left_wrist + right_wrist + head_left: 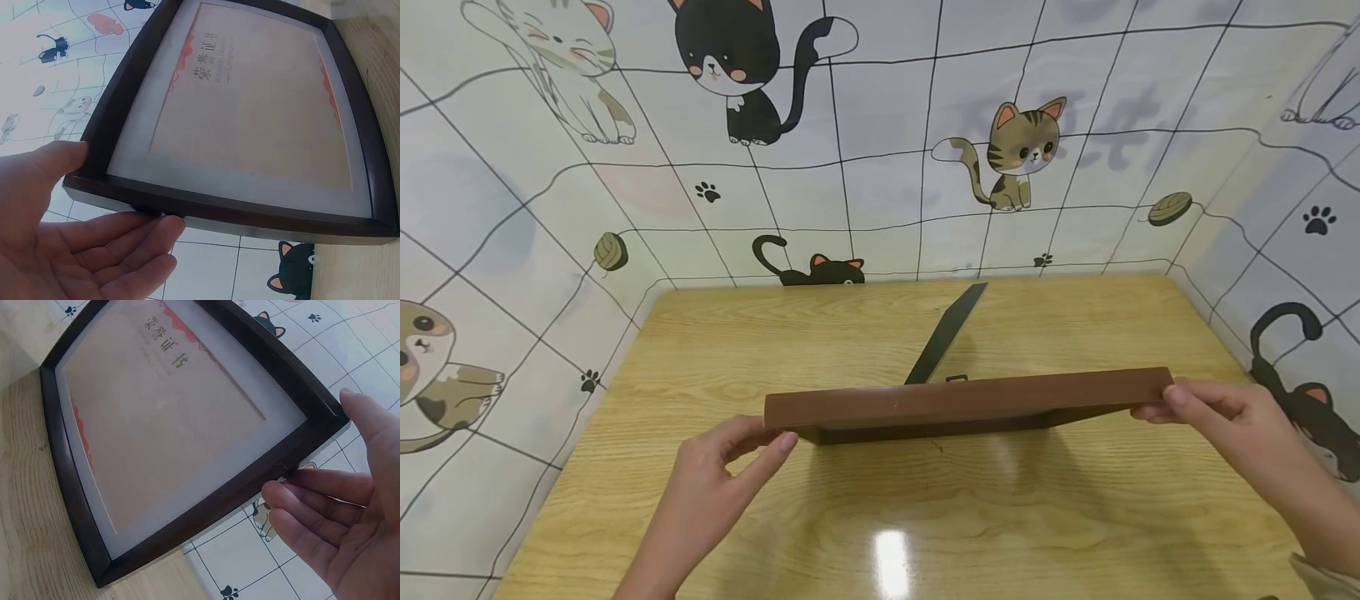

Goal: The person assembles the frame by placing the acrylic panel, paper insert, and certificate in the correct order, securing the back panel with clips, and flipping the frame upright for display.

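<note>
**Frame steadied at both ends**

Plainly, the dark brown picture frame [967, 400] stands on its lower edge near the middle of the wooden counter [880, 517], leaning back on its black easel leg [945, 335], which runs off toward 12 o'clock; that lean would explain the light touch at each end, enough to steady it rather than lift it. The left hand [715, 475] sits at the frame's 9 o'clock end, thumb on the top edge and fingers reaching under the corner, only gently bent; in the left wrist view the fingers [112, 234] lie nearly straight beneath the frame's rim [206, 209], touching it and not closed round it. The right hand [1217, 412] meets the 3 o'clock end the same way; its fingers [312, 506] are extended along the frame edge, thumb at the corner. Behind the glass a certificate [262, 100] with red trim shows; cat-patterned panels [880, 125] wall the counter in.
</note>
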Demonstrator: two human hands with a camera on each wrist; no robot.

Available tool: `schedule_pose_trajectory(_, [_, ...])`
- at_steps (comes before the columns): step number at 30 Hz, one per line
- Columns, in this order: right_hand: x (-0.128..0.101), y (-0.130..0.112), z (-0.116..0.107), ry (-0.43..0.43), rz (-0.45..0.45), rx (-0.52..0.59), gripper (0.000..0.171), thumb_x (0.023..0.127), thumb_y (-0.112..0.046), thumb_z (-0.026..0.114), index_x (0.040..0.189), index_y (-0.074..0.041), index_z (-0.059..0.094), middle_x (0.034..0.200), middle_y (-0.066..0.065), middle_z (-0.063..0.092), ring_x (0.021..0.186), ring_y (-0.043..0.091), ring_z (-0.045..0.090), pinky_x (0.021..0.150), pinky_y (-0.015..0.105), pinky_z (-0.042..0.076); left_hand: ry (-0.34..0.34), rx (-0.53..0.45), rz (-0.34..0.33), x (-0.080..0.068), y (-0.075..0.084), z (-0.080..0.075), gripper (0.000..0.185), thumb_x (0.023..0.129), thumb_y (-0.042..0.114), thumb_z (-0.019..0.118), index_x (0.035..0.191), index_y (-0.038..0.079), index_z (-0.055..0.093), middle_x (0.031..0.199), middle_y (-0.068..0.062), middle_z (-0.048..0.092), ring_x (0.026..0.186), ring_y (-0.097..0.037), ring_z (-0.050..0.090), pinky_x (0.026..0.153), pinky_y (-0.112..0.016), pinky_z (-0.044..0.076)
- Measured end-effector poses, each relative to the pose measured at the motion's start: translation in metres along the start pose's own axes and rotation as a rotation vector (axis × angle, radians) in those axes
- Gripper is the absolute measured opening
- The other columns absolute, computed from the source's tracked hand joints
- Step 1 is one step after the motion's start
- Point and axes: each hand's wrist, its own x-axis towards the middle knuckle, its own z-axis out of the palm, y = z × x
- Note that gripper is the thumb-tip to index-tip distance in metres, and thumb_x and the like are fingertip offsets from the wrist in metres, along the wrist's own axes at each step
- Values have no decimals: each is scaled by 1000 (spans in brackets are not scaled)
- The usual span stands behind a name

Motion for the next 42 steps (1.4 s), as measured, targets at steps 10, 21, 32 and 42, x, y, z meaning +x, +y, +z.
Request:
schedule_pose_trajectory(10, [2, 1, 7, 29, -84, 65, 26, 81, 3, 66, 106, -6, 66, 90, -8, 68, 82, 2, 62, 64, 14, 48, 130, -47, 59, 8, -10, 11, 14, 74, 14, 77, 86, 12, 70, 83, 6, 67, 79, -9, 64, 75, -25, 50])
schedule_pose_trajectory(21, [16, -2, 26, 251, -92, 50, 14, 71, 5, 74, 77, -4, 65, 76, -13, 65, 77, -7, 60, 60, 9, 43, 324, -182, 223, 25, -29, 36, 24, 66, -5, 78, 77, 2, 58, 76, -3, 60, 73, -15, 59, 72, -18, 49])
schedule_pose_trajectory(32, [25, -9, 41, 419, -116, 53, 12, 74, 5, 72, 70, -1, 62, 68, -11, 61, 74, -5, 58, 64, 7, 42, 421, -193, 300, 31, -34, 45, 21, 68, -7, 75, 76, 0, 57, 74, -6, 59, 71, -17, 57, 71, -16, 48])
schedule_pose_trajectory(42, [25, -13, 39, 416, -77, 13, 12, 74, -2, 75, 70, -6, 63, 65, -15, 61, 67, -5, 56, 57, 10, 40, 427, -140, 301, 32, -32, 42, 21, 68, -4, 77, 78, 5, 61, 76, 0, 62, 70, -17, 58, 70, -15, 48])
